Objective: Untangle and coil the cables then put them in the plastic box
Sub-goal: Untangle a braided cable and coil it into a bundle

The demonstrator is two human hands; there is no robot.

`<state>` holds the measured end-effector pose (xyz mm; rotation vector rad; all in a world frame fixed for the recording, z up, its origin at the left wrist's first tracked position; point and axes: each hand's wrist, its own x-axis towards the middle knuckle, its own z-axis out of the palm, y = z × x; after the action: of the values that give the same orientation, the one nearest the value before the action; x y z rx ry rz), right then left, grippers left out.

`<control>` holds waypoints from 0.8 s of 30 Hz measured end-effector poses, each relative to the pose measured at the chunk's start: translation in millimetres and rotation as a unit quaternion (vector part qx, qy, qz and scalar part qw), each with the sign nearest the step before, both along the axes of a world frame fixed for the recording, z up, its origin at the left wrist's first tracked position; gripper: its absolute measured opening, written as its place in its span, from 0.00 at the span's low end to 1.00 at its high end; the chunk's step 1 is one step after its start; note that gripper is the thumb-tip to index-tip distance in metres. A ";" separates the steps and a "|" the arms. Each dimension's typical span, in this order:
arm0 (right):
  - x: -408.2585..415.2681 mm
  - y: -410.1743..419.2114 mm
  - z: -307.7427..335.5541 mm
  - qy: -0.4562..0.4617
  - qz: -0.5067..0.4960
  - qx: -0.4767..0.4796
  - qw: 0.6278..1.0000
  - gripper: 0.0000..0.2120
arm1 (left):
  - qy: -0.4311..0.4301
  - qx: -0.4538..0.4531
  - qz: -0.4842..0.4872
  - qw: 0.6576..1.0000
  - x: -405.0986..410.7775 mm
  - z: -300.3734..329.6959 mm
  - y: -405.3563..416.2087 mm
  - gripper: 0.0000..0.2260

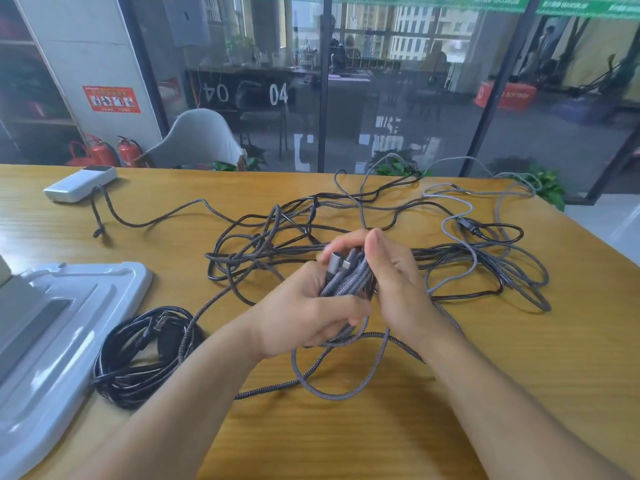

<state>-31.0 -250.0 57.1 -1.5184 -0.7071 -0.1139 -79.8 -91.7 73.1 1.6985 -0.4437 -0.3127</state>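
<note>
Fingers (349,318) of both hands grip grey cable bundle (346,280) | above table (346,427)

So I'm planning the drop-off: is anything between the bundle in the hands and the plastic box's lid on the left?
Yes. The coiled black cable lies on the table between the grey braided bundle, gripped by both hands, and the lid. The box itself is barely in view.

Grey braided cable (346,282) partly coiled into bundle, metal plug end on top, loose loops trailing onto table toward camera. Tangle of black and grey cables (398,237) spread over table centre and right. Black power cable (138,355) coiled, lying left beside plastic box lid (69,327).
</note>
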 end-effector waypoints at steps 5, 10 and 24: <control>2.1 11.2 -1.1 -0.011 -0.102 0.021 0.995 0.23 | -0.019 0.001 0.058 0.998 0.8 -3.4 -8.6 0.13; 7.7 13.2 7.5 0.017 -0.137 0.062 0.988 0.20 | -0.082 -0.014 0.106 0.991 -0.1 -4.4 -15.6 0.15; 6.9 6.7 12.1 0.008 -0.159 0.076 0.984 0.19 | -0.081 0.000 0.010 0.997 0.1 -1.6 -4.6 0.19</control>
<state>-24.1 -243.3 69.2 -1.4737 -0.4290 -0.3882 -79.7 -96.3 71.5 1.7334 -0.5461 -0.1612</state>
